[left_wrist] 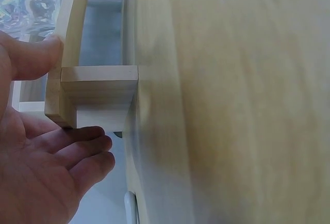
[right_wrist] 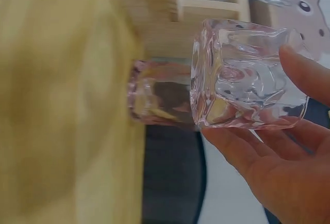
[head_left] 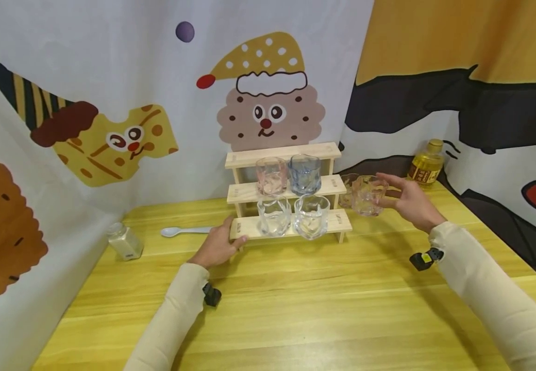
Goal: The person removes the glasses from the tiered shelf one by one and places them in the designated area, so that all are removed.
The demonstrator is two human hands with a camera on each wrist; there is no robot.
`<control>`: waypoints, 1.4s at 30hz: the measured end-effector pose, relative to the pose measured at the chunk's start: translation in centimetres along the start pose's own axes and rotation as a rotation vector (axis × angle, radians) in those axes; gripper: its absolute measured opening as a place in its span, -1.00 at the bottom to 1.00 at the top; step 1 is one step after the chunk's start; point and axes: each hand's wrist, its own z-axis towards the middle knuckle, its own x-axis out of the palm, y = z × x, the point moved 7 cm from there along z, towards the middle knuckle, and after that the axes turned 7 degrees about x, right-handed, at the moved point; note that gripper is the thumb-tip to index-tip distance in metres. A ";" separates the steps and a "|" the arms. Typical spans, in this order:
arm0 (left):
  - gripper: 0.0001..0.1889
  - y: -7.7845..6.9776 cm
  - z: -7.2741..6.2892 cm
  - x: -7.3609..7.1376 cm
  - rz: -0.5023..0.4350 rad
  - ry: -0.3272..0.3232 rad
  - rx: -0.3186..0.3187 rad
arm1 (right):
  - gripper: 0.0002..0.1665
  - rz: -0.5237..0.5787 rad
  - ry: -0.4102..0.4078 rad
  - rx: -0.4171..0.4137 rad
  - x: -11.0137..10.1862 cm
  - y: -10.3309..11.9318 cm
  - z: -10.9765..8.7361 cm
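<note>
A three-step wooden stand holds two clear glasses on its bottom step. A pink glass and a blue glass share the middle step. At the left end of the bottom step, my left hand grips the board, thumb on top and fingers at its underside in the left wrist view. My right hand holds a pale pink glass between thumb and fingers, right of the stand. Behind it, another pink glass stands on the table, partly hidden.
A white spoon lies left of the stand, its handle end behind my left hand. Farther left stands a small jar of pale contents. An oil bottle is at the back right. A printed curtain hangs behind the table.
</note>
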 end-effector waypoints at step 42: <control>-0.13 -0.5 -0.1 -0.2 -0.001 0.013 0.001 | -0.06 -0.099 0.025 -0.041 3.8 -3.5 1.2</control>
